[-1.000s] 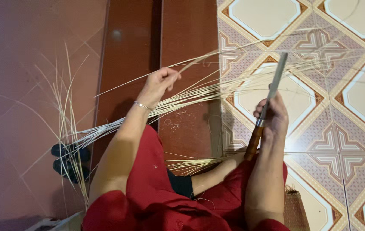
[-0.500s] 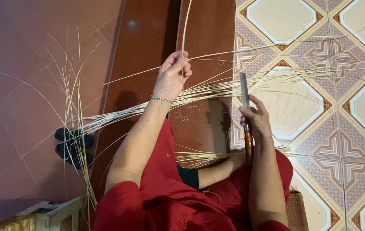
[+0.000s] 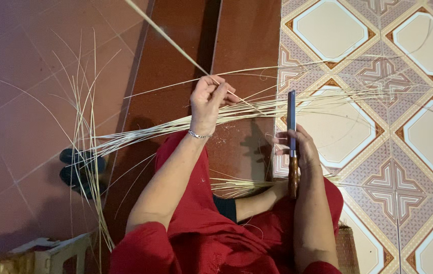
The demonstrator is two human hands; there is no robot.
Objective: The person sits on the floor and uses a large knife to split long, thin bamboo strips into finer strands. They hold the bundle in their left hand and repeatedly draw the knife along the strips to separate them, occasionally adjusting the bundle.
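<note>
Dark sandals at left beside loose splayed strips. Left hand pinches one raised strip above strip bundle laid across lap. Right hand closed on upright knife. Most of bundle apparently unworked; short trimmings by knee.

Left arm extended forward, bare below a red sleeve, wrist bent slightly upward; left hand raised, palm turned inward, thumb and fingers pinched together. Right arm bent and drawn closer to the body; right hand lower, knuckles up, fingers curled in a closed grasp. The 2 hands are apart.
</note>
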